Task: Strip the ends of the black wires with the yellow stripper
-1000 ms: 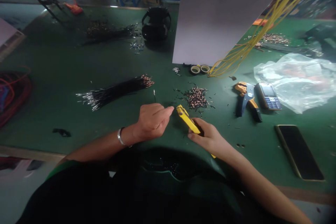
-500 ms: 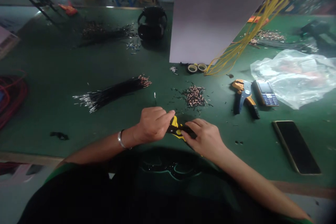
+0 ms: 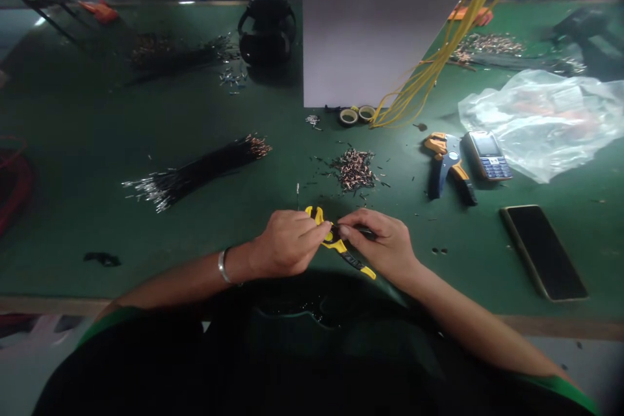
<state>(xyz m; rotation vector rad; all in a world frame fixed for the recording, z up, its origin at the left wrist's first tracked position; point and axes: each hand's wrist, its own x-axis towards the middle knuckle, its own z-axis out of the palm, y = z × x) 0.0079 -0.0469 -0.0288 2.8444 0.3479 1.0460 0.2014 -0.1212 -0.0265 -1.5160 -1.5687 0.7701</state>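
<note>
My left hand (image 3: 292, 242) is closed, with a thin black wire standing out above it, its silvery tip (image 3: 298, 188) upward. Yellow-and-black pliers (image 3: 337, 246) lie between my hands, their jaws by my left fingertips and one handle pointing down to the right. My right hand (image 3: 383, 244) is closed around the pliers' other, dark handle, thumb and index finger pinched near the pivot. Just beyond is a heap of short copper-tipped pieces (image 3: 355, 169). A bundle of black wires (image 3: 205, 166) lies to the left, copper ends toward the heap.
Blue-and-orange pliers (image 3: 449, 166), a keypad phone (image 3: 490, 156), a smartphone (image 3: 545, 252) and a clear plastic bag (image 3: 541, 123) are at the right. Two tape rolls (image 3: 348, 117) sit below a pale panel (image 3: 370, 26) beside yellow wires (image 3: 446, 52). A black headset (image 3: 266, 39) stands farther back.
The pliers' yellow jaws and lower handle show more, and their handles look wider apart. My right fingers have shifted to the pivot. The whole view has moved slightly.
</note>
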